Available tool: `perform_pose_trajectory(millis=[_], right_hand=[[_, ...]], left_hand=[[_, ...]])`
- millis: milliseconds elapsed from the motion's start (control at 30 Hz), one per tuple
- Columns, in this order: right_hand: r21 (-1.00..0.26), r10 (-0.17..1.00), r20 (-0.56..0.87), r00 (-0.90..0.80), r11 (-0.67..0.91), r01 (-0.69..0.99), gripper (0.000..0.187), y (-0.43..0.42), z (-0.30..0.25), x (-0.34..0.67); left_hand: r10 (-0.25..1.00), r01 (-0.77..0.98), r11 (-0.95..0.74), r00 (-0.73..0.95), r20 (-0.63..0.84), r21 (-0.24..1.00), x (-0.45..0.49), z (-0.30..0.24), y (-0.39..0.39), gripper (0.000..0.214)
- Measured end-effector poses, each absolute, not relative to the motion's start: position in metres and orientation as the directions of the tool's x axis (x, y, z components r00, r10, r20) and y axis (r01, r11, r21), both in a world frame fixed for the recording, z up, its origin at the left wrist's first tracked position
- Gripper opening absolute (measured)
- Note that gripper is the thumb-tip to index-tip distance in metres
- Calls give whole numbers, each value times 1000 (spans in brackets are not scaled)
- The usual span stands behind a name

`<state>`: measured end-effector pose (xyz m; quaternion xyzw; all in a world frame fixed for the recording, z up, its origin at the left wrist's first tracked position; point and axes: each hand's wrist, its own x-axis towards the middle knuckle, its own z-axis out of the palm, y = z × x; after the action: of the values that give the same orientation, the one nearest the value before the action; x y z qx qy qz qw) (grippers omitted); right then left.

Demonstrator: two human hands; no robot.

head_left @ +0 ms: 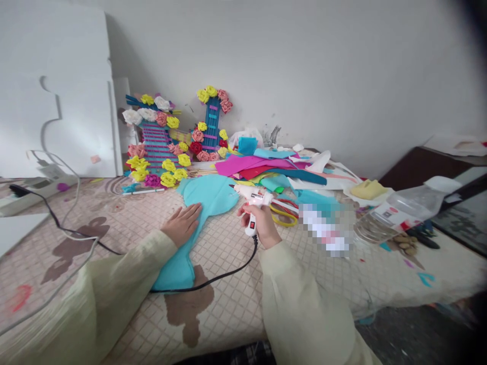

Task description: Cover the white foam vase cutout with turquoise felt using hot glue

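My left hand (182, 223) lies flat, fingers stretched out, on a turquoise cut-out shape (175, 268) with a wide rounded top and a narrower lower part. In my right hand (262, 225) is a white hot glue gun (253, 194), its dark nozzle pointing left over the right edge of the turquoise shape. A glue stick projects from the gun's back end. From the handle a black cord curves down and left, passing along the shape's lower edge. Yellow-handled scissors (284, 218) lie just right of my right hand, partly hidden.
Colourful paper or felt scraps (266, 167) are heaped behind the glue gun. Two flower-trimmed decorations (155, 147) lean at the back wall. A plastic bottle (403, 213) stands tilted-looking at right. A power strip (41, 185) and cables occupy the left; white boards (57, 91) stand behind.
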<state>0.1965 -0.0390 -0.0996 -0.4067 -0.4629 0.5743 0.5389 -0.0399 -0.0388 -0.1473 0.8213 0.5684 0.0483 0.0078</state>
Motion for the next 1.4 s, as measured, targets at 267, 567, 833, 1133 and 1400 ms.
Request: perform_pose_trajectory(millis=[267, 567, 833, 1133, 1400], right_hand=[[-966, 996, 40, -84, 17, -259, 10, -39, -99, 196], [-969, 997, 38, -66, 21, -245, 13, -38, -101, 197], [-970, 996, 48, -82, 27, -241, 14, -37, -103, 198], [-964, 995, 68, -78, 46, -263, 12, -39, -103, 199], [-957, 995, 63, -75, 38, -287, 11, -38, -102, 198]], left_hand=[[928, 928, -369, 365, 74, 51, -39, -138, -33, 48], [899, 901, -431, 425, 102, 49, -33, -147, -28, 50], [918, 920, -389, 384, 100, 47, -33, -146, -29, 48], [931, 935, -351, 341, 132, 57, -27, -142, -26, 45], [950, 961, -273, 261, 174, 50, -20, -138, -21, 40]])
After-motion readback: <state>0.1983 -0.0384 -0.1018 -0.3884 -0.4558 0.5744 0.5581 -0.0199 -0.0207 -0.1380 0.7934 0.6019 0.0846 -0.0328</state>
